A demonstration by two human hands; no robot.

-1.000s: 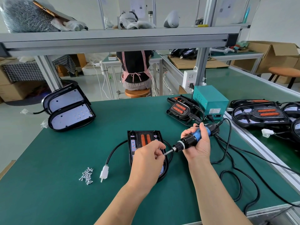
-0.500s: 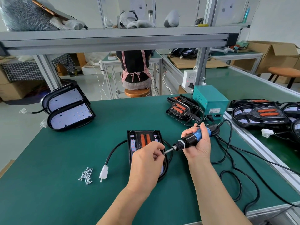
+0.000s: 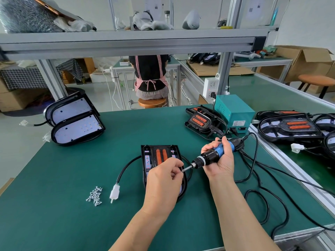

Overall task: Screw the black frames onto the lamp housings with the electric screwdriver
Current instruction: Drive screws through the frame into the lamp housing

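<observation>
My right hand (image 3: 220, 160) is wrapped tight around the blue and black electric screwdriver (image 3: 212, 156), which lies nearly level with its bit pointing left. My left hand (image 3: 165, 180) pinches something tiny at the bit's tip; it looks like a screw, but I cannot tell for sure. That hand hangs over the lamp housing (image 3: 159, 160) in the middle of the green table (image 3: 54, 214), covering its near end. The housing lies flat with its black frame on top, and I can see 2 orange strips on its far half. A black cable (image 3: 126, 169) curves out from its left side to a white plug (image 3: 114, 193) lying on the table. Just left of the plug sits a small pile of screws (image 3: 95, 196). The screwdriver's cord (image 3: 253, 169) runs off to the right in loose loops toward a teal power box (image 3: 233, 113) at the table's far right. Another housing (image 3: 203, 122) rests just beside that box. At the far left, 2 lamps (image 3: 76, 120) stand propped on edge, one behind the other. More housings (image 3: 290, 126) crowd the next bench to my right.
</observation>
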